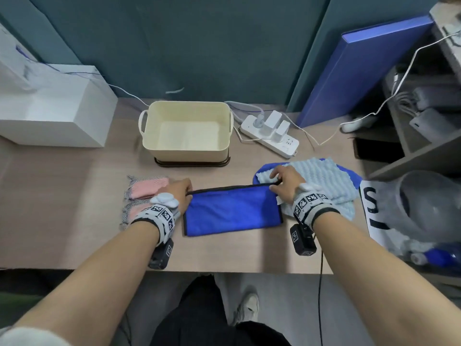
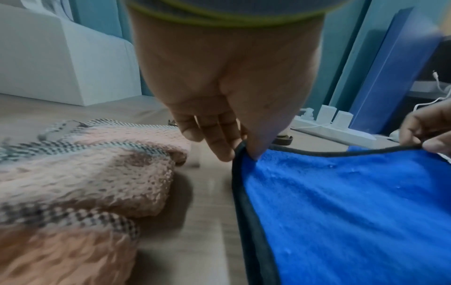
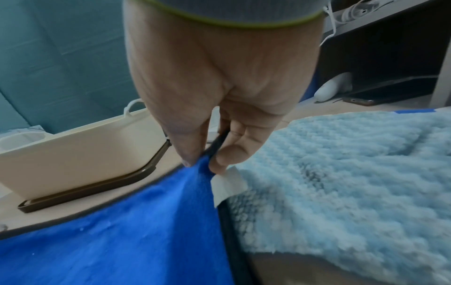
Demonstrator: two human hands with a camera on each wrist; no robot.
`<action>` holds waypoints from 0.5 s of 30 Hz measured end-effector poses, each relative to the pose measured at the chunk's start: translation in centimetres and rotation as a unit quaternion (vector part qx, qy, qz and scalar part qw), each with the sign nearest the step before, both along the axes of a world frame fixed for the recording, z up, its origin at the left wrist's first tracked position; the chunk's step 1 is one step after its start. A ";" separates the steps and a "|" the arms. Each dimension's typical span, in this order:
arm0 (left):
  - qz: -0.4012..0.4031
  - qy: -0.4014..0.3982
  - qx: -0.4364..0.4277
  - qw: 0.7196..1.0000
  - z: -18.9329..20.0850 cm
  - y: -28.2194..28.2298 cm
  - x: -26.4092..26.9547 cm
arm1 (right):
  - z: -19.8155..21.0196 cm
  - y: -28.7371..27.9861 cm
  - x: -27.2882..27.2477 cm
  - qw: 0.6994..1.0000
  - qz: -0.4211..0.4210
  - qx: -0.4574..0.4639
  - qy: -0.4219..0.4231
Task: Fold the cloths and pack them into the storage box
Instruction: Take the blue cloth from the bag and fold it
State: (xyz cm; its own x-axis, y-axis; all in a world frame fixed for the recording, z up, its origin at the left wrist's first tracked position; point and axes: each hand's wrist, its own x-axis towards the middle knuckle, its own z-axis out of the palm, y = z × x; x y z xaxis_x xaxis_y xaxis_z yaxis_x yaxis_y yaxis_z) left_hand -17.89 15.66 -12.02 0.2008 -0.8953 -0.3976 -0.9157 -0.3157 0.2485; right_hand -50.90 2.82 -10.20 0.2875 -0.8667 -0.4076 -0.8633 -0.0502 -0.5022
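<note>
— Running left to right across the pale wood-grain counter (image 1: 62, 208), what is that blue piece?

— My folded blue cloth (image 1: 232, 213), a soft fleecy rectangle edged in dark binding, long axis across me, fold nearest me and bound edges pointing away toward the storage box (image 1: 187, 131).

— And the box?

— One cream plastic tub, rounded corners, looped handles, open top, standing on a dark base just beyond the cloth.

— Other cloths?

— Two stacked at my right: a nubbly light blue cloth (image 1: 321, 178) lying over another blue one. At my left, two folded pink cloths (image 1: 147, 189), knitted-looking with checked borders.

— Your grip?

— My left hand (image 1: 178, 193) pinches the cloth's far left corner between thumb and fingertips (image 2: 223, 152). My right hand (image 1: 287, 182) pinches the far right corner likewise, beside a small white label (image 3: 227, 185).
</note>
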 end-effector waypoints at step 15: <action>-0.145 0.063 0.029 0.987 -2.7 -1.9 -6.1 | -1.7 -1.4 -3.9 0.983 -0.039 0.057 0.170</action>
State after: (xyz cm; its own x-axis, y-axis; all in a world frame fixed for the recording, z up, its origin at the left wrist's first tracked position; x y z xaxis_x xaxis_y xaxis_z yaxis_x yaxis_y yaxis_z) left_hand -23.97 13.75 -14.71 -0.1141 -0.8834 -0.4546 -0.9327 -0.0624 0.3553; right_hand -54.76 1.44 -11.86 0.0515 -0.8235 -0.5649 -0.9813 0.0635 -0.1819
